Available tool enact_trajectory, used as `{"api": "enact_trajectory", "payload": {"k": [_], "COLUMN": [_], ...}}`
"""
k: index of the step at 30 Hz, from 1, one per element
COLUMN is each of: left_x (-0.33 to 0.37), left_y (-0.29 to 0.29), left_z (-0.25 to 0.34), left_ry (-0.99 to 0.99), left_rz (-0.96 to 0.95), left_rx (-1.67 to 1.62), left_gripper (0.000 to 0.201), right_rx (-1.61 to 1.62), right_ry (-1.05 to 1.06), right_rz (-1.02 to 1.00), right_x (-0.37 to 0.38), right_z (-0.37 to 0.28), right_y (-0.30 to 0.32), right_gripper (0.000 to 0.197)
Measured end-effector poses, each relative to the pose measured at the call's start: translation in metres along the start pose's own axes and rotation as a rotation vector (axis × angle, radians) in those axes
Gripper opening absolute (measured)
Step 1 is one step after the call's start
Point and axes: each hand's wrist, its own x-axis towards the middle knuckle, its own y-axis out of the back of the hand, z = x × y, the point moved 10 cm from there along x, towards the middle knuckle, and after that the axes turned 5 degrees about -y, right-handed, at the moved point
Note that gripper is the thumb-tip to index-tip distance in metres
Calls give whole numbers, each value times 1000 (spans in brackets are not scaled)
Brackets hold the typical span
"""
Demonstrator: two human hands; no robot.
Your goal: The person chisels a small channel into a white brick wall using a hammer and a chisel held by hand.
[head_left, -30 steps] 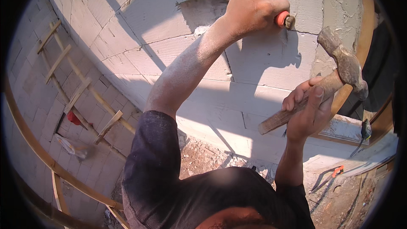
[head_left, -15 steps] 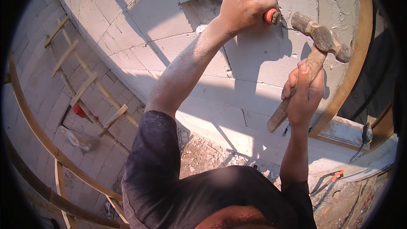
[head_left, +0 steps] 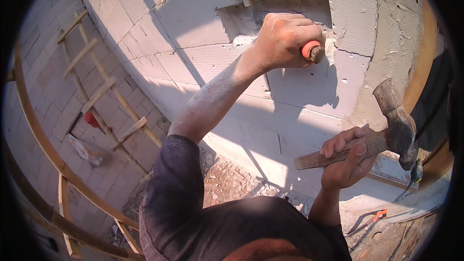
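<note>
Hands and tools against a block wall

The left hand (head_left: 282, 41) is up against a recess (head_left: 285, 12) in the block wall (head_left: 193, 43), closed round a chisel (head_left: 313, 51); the right hand (head_left: 345, 162) is lower and to the right, apart from the wall, gripping a hammer (head_left: 382, 133). A ladder (head_left: 104, 96) leans on the wall at far left, rubble (head_left: 232, 183) at the wall's foot

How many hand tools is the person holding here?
2: an orange-handled chisel in the left hand against the wall, a hammer in the right hand, lower right.
</note>
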Motion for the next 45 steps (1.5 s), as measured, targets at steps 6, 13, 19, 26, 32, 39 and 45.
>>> {"api": "enact_trajectory", "payload": {"k": [6,13,19,26,32,39,45], "left_x": [0,-6,0,4,1,1,3], "left_y": [-2,6,-1,-12,-9,-17,-22], "left_z": [-11,-16,-22,8,-6,-8,-13], "left_ry": [0,39,100,114,127,154,190], "left_rz": [-11,7,-20,8,41,-4,-45], "left_rx": [49,91,147,71,67,73,142], "left_gripper": [16,15,15,16,22,24,25], "right_rx": [-80,-217,-382,-201,-224,-368,-299], "right_ry": [149,-134,-219,-64,-45,-258,-290], "right_rz": [21,-73,-177,136,149,-162,-148], "right_x": [0,23,33,12,10,25,39], "right_z": [-2,26,27,-24,-41,26,11], "right_y": [-11,-42,-57,1,5,-36,-30], "right_gripper": [37,21,20,27,32,22,24]}}
